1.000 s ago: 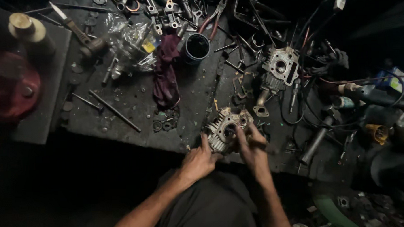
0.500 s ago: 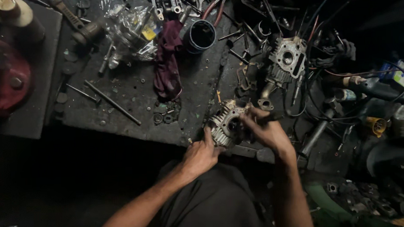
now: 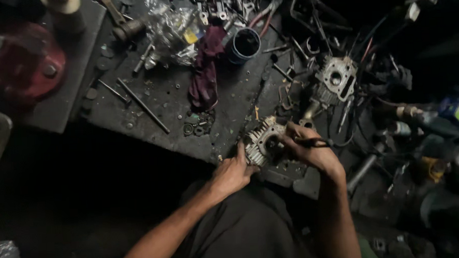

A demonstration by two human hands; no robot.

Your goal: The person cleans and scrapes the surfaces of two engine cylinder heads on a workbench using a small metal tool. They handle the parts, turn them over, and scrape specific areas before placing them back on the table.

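A finned grey metal engine part [image 3: 264, 142] rests at the near edge of a dark, greasy workbench [image 3: 162, 103]. My left hand [image 3: 233, 172] grips its lower left side and steadies it. My right hand [image 3: 311, 150] lies over its right side and holds a thin dark tool [image 3: 316, 142] that points to the right. A second, similar engine part [image 3: 335, 78] lies farther back on the right among wires.
A maroon rag [image 3: 207, 68], a dark cup [image 3: 245, 44], a crumpled clear plastic bag [image 3: 172, 29], long rods [image 3: 142, 104], washers [image 3: 196, 127] and pliers [image 3: 266, 10] litter the bench. A red round object [image 3: 26, 62] sits at left. Cables and bottles crowd the right.
The view has shifted, so the bench sits higher in frame. My right hand has moved from the part's top to its right side and now holds a thin tool. My left hand keeps its grip.
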